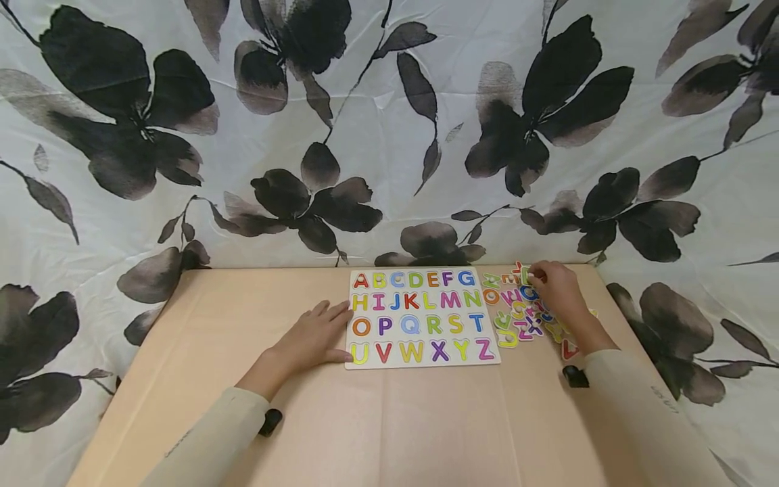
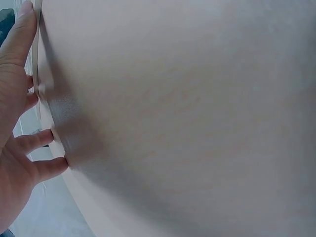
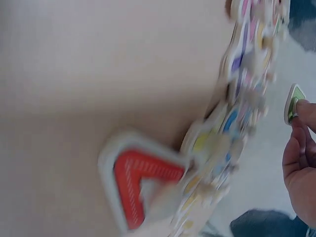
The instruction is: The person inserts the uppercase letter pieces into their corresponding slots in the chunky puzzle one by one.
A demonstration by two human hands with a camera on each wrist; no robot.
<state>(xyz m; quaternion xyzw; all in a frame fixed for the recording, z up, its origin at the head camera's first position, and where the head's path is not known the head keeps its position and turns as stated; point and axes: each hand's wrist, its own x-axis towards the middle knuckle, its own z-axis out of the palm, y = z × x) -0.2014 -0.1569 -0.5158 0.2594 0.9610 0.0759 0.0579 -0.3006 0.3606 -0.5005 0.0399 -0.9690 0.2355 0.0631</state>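
A white alphabet board (image 1: 402, 337) with rows of coloured letters A to Z lies on the table. My left hand (image 1: 310, 338) rests at its left edge, fingers spread and thumb touching the lower left side. In the right wrist view, my right hand (image 3: 301, 163) pinches a green letter piece (image 3: 297, 94) between thumb and fingertips; which letter it is I cannot tell. The hand is above the far side of a heap of loose letter pieces (image 1: 520, 314) right of the board. A red, V-shaped piece (image 3: 128, 182) lies at the heap's near end.
The pale table (image 1: 426, 426) extends in front of the board and to its left. Behind it hangs a white cloth (image 1: 389, 155) with dark flowers, close to the table's far edge. The loose pieces overlap one another and carry small knobs.
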